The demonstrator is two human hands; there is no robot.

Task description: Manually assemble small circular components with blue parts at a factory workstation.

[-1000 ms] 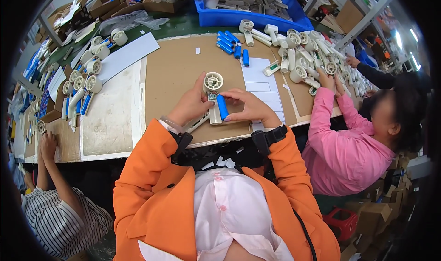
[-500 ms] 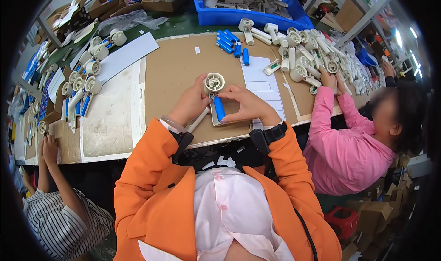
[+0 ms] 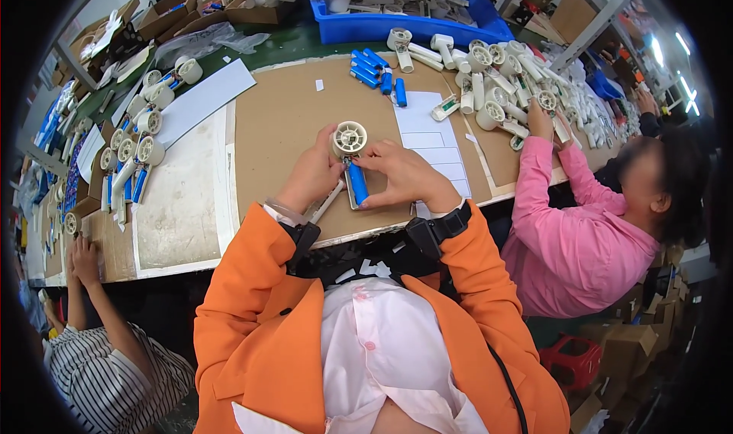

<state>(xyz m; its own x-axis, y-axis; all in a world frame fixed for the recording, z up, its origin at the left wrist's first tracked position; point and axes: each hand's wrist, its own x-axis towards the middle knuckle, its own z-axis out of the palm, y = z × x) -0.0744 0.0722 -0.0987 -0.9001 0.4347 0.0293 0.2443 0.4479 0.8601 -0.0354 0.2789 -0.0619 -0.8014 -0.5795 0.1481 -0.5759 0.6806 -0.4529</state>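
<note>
A white handheld fan housing [image 3: 350, 138], with a round spoked head and an open handle, stands in front of me over the cardboard. My left hand [image 3: 314, 174] is closed around its left side, just below the head. A blue cylindrical battery [image 3: 356, 183] lies along the open handle. My right hand [image 3: 406, 173] grips this battery, its fingers at the upper end and its thumb near the lower end. Small parts between head and battery are partly hidden by my fingertips. Beside my left hand a thin white handle part [image 3: 327, 203] lies on the table.
Several loose blue batteries [image 3: 372, 66] lie beyond my hands, by a lined white paper [image 3: 430, 140]. White fan housings [image 3: 496, 83] pile up at right, others with batteries [image 3: 130, 151] at left. A blue bin [image 3: 412, 31] stands behind. Co-workers' hands [image 3: 540, 121] work at both sides.
The battery has tilted slightly and now lies straighter along the handle. Both hands keep their hold. The whole view has shifted a little.
</note>
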